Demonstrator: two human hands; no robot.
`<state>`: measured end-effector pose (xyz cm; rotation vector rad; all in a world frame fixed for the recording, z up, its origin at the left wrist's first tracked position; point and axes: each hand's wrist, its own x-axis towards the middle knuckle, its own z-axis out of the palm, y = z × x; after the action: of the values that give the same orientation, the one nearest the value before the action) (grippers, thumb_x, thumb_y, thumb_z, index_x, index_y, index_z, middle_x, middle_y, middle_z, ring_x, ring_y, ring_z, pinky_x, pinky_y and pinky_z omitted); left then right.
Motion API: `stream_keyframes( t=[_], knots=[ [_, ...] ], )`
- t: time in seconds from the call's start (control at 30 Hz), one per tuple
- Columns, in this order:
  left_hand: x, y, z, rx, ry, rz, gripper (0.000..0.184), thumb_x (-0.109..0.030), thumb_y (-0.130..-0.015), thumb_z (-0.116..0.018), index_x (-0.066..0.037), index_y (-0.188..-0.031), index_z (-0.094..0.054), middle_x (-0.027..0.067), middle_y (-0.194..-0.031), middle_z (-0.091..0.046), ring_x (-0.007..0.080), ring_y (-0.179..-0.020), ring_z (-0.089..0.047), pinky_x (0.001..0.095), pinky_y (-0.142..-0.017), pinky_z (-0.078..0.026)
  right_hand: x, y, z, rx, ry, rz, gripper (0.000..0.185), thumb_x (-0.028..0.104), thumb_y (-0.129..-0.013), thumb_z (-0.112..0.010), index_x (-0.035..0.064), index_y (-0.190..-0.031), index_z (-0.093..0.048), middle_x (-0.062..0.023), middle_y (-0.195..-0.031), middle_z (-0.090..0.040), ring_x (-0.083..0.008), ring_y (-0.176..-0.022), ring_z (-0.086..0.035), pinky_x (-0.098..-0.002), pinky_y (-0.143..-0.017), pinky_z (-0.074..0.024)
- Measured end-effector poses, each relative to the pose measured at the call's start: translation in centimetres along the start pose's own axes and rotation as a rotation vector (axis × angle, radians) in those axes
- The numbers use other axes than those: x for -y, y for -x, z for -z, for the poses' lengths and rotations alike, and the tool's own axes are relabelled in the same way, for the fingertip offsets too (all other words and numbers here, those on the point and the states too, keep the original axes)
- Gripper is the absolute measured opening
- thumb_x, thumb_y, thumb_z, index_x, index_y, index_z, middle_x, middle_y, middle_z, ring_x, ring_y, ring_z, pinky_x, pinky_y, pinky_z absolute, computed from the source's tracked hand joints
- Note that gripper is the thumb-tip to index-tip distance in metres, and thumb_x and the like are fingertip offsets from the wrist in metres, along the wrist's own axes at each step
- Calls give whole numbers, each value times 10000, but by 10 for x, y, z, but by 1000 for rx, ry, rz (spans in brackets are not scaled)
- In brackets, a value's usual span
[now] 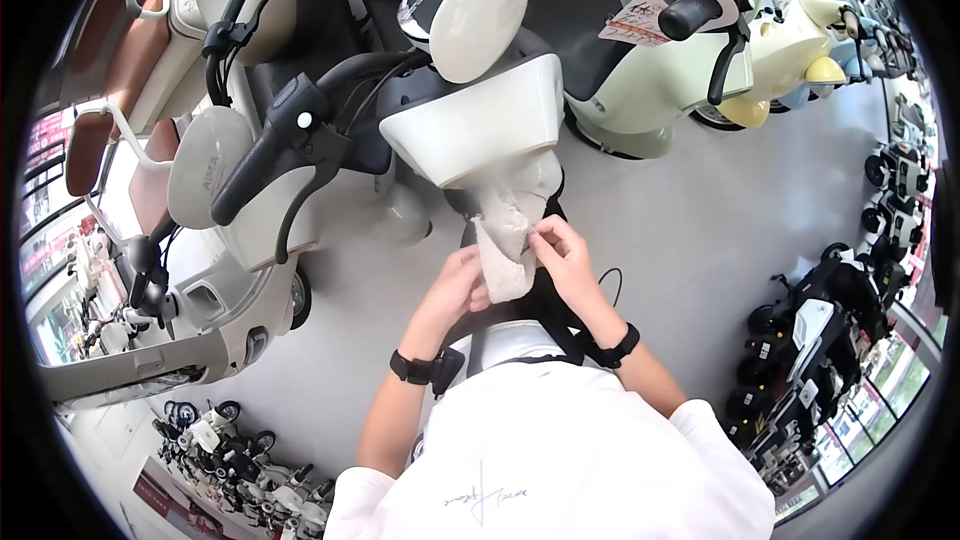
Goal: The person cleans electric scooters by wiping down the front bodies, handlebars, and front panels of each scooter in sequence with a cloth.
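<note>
Between my hands hangs a crumpled white cloth (507, 278) with a textured surface, its upper part folded and bunched. My left hand (458, 283) is closed on the cloth's left side, with some fingers hidden behind it. Thumb and fingers of my right hand (562, 250) pinch the cloth's right edge. Just beyond stands a cream electric scooter (480, 125), its pale front panel above the cloth and its black handlebar grip (245, 170) out to the left. Each wrist wears a black band.
Parked close at the left is a beige scooter (225, 315); at the right is a pale green one (660, 90) with a paper tag (640, 22) on its handlebar. Rows of scooters and dark motorbikes (810, 340) line the sides. Grey floor (690, 230) lies around me.
</note>
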<state>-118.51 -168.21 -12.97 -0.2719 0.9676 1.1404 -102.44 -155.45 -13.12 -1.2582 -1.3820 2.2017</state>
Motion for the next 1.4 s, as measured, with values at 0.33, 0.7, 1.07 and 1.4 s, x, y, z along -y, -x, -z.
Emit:
stream_keyframes(
  t=[0.33, 0.7, 1.07, 1.4],
  knots=[
    [-29, 11, 18, -592, -263, -794, 230, -198, -1089, -507, 10, -1111, -604, 91, -1044, -691, 161, -946, -662, 335, -811, -546, 24, -24, 11, -404, -298, 192, 135, 155, -1057, -585, 21, -1038, -595, -55, -977, -674, -137, -871, -673, -310, -776, -578],
    [-53, -110, 21, -667, -1715, -1242, 406, -151, -966, -586, -4, -1342, -631, 260, -1342, -584, 468, -1277, -497, 561, -1121, -330, -16, -168, -11, -658, 410, 589, 370, 178, -1064, -503, 19, -1397, -523, -203, -1331, -610, -388, -1246, -565, -405, -1065, -433],
    [-93, -121, -1, -326, -2137, -1280, 419, -210, -960, -560, 5, -1319, -595, 234, -1379, -563, 487, -1315, -447, 597, -1144, -276, 13, -165, -18, -591, 707, 710, 420, 179, -955, -588, 1, -1335, -604, -164, -1538, -485, -383, -1426, -440, -544, -1152, -354],
    [-89, -159, -52, -408, -2447, -1192, 506, -266, -1000, -470, -32, -1440, -554, 193, -1454, -546, 429, -1343, -465, 532, -1136, -312, -60, -248, 39, -506, 49, 506, 498, 331, -1064, -450, 35, -1458, -519, -177, -1633, -343, -412, -1536, -220, -537, -1233, -210]
  ],
)
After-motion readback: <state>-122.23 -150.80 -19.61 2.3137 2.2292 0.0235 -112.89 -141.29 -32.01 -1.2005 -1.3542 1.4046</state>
